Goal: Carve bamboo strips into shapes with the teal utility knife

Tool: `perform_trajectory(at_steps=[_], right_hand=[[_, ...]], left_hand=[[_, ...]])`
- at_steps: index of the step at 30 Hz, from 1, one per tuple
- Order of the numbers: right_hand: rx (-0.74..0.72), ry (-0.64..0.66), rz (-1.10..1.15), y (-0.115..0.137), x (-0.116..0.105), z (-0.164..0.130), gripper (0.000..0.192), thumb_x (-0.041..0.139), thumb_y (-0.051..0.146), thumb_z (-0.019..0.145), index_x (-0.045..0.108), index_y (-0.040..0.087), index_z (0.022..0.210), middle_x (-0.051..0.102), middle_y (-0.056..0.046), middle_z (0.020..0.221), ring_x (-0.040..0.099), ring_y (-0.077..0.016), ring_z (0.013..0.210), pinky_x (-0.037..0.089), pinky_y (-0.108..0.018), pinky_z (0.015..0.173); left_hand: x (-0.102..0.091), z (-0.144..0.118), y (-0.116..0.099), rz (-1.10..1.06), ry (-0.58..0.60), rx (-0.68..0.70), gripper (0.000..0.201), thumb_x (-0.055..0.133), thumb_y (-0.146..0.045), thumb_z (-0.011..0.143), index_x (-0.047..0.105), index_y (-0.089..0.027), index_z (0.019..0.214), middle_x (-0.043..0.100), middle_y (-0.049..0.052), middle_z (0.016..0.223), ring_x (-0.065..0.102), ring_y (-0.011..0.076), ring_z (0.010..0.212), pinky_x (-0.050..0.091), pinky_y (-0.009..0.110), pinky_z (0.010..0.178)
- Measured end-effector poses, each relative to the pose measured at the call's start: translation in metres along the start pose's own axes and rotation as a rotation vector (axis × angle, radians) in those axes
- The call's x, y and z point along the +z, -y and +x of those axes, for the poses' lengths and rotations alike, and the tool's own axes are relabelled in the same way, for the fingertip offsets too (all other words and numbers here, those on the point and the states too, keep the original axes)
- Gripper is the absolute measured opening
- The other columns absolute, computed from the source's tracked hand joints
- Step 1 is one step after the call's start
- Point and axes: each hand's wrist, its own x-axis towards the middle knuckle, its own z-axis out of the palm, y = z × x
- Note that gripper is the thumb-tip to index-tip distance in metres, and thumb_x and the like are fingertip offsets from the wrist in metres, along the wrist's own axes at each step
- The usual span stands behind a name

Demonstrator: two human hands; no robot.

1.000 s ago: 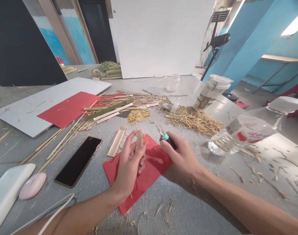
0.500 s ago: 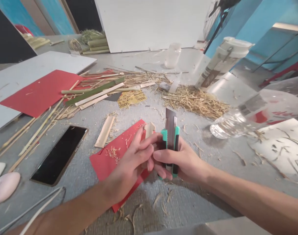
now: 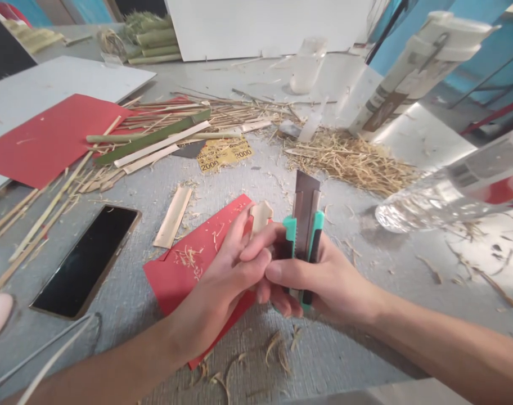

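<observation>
My right hand [image 3: 319, 273] is closed round a green and black utility knife [image 3: 304, 225], its wide blade out and pointing up, away from me. Against it is my left hand [image 3: 231, 273], the fingertips of both hands meeting and partly overlapping. A small pale bamboo piece [image 3: 261, 216] with a shaped end sticks up from the left fingers; its lower part is hidden. Under the left hand lies a sheet of red paper [image 3: 172, 281] strewn with fine shavings. Beyond that paper, a flat bamboo slip [image 3: 173, 216] rests on the table.
A phone [image 3: 85, 261] lies to the left, near a white cable [image 3: 58, 351]. Bamboo strips [image 3: 155, 143], a yellow sandpaper piece [image 3: 226, 153] and a shavings heap [image 3: 358, 160] are farther back. At right are a plastic bottle [image 3: 442, 197] and a tall white-lidded container [image 3: 412, 73].
My view has tilted and come a little closer, so the surroundings sit differently. Both hands stay together, with the knife and the bamboo piece still in them.
</observation>
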Motion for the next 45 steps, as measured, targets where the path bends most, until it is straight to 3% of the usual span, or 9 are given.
perform_trajectory(at_steps=[3, 5, 9, 13, 18, 21, 24, 36, 45], right_hand=[[-0.014, 0.003, -0.024, 0.001, 0.000, -0.001, 0.013, 0.073, 0.029, 0.099, 0.077, 0.018, 0.104, 0.071, 0.000, 0.076, 0.059, -0.0079, 0.056, 0.043, -0.018, 0.045], [-0.019, 0.007, -0.075, 0.003, 0.001, -0.001, 0.013, 0.073, 0.030, 0.099, 0.073, 0.017, 0.097, 0.070, 0.001, 0.074, 0.059, -0.0082, 0.056, 0.044, -0.019, 0.047], [-0.125, -0.142, -0.325, 0.005, -0.004, 0.000, 0.018, 0.070, 0.036, 0.102, 0.065, 0.019, 0.098, 0.065, 0.004, 0.069, 0.056, -0.0088, 0.054, 0.042, -0.021, 0.049], [-0.272, -0.264, -0.699, 0.009, -0.021, 0.003, 0.024, 0.062, 0.045, 0.108, 0.055, 0.023, 0.103, 0.058, 0.006, 0.073, 0.049, -0.0096, 0.059, 0.040, -0.024, 0.054], [-0.399, -0.145, -1.190, 0.026, -0.043, 0.007, 0.043, 0.056, 0.055, 0.109, 0.050, 0.022, 0.082, 0.046, 0.006, 0.068, 0.038, -0.0100, 0.060, 0.032, -0.026, 0.055], [-0.421, -0.086, -1.320, 0.031, -0.047, 0.008, 0.047, 0.047, 0.059, 0.112, 0.056, 0.020, 0.086, 0.048, 0.006, 0.068, 0.039, -0.0094, 0.059, 0.033, -0.025, 0.056], [-0.432, -0.081, -1.377, 0.028, -0.046, 0.007, 0.047, 0.045, 0.060, 0.113, 0.058, 0.020, 0.092, 0.048, 0.007, 0.066, 0.039, -0.0083, 0.056, 0.031, -0.023, 0.054], [-0.450, -0.080, -1.496, 0.028, -0.034, 0.004, 0.049, 0.043, 0.062, 0.112, 0.057, 0.021, 0.089, 0.047, 0.007, 0.060, 0.037, -0.0085, 0.046, 0.026, -0.025, 0.049], [-0.379, -0.072, -1.517, 0.030, -0.031, 0.002, 0.051, 0.040, 0.064, 0.112, 0.059, 0.022, 0.091, 0.045, 0.007, 0.058, 0.036, -0.0100, 0.048, 0.027, -0.026, 0.050]], left_hand=[[-0.001, 0.001, -0.001, -0.002, 0.015, -0.020, 0.125, 0.079, -0.054, 0.092, -0.010, -0.022, 0.174, 0.070, -0.002, 0.078, 0.073, 0.0231, 0.071, 0.059, 0.037, 0.074], [-0.002, 0.004, -0.002, -0.015, 0.029, 0.001, 0.118, 0.080, -0.050, 0.093, -0.002, -0.027, 0.174, 0.065, -0.005, 0.075, 0.072, 0.0206, 0.068, 0.058, 0.034, 0.071], [-0.003, 0.009, -0.007, -0.018, -0.084, 0.128, 0.064, 0.078, -0.031, 0.098, 0.044, -0.027, 0.153, 0.059, -0.006, 0.074, 0.060, 0.0108, 0.063, 0.046, 0.020, 0.056], [-0.006, 0.014, -0.014, -0.020, -0.212, 0.223, 0.042, 0.077, -0.019, 0.097, 0.049, -0.024, 0.129, 0.058, -0.008, 0.070, 0.045, 0.0063, 0.055, 0.037, 0.015, 0.048], [-0.009, 0.017, -0.018, -0.048, -0.185, 0.278, 0.044, 0.075, -0.017, 0.098, 0.046, -0.026, 0.130, 0.060, -0.007, 0.075, 0.046, 0.0065, 0.058, 0.038, 0.015, 0.050], [-0.010, 0.016, -0.018, -0.056, -0.144, 0.279, 0.044, 0.074, -0.018, 0.100, 0.046, -0.028, 0.132, 0.058, -0.007, 0.075, 0.046, 0.0070, 0.060, 0.038, 0.015, 0.052], [-0.011, 0.015, -0.016, -0.083, -0.125, 0.275, 0.045, 0.074, -0.018, 0.100, 0.046, -0.030, 0.133, 0.059, -0.006, 0.076, 0.047, 0.0073, 0.061, 0.038, 0.016, 0.053], [-0.010, 0.011, -0.014, -0.153, -0.071, 0.198, 0.055, 0.072, -0.010, 0.098, 0.048, -0.029, 0.143, 0.058, -0.005, 0.076, 0.047, 0.0082, 0.064, 0.040, 0.017, 0.055], [-0.009, 0.011, -0.015, -0.180, -0.054, 0.193, 0.060, 0.071, -0.007, 0.097, 0.047, -0.027, 0.147, 0.059, -0.005, 0.074, 0.048, 0.0078, 0.063, 0.041, 0.017, 0.055]])
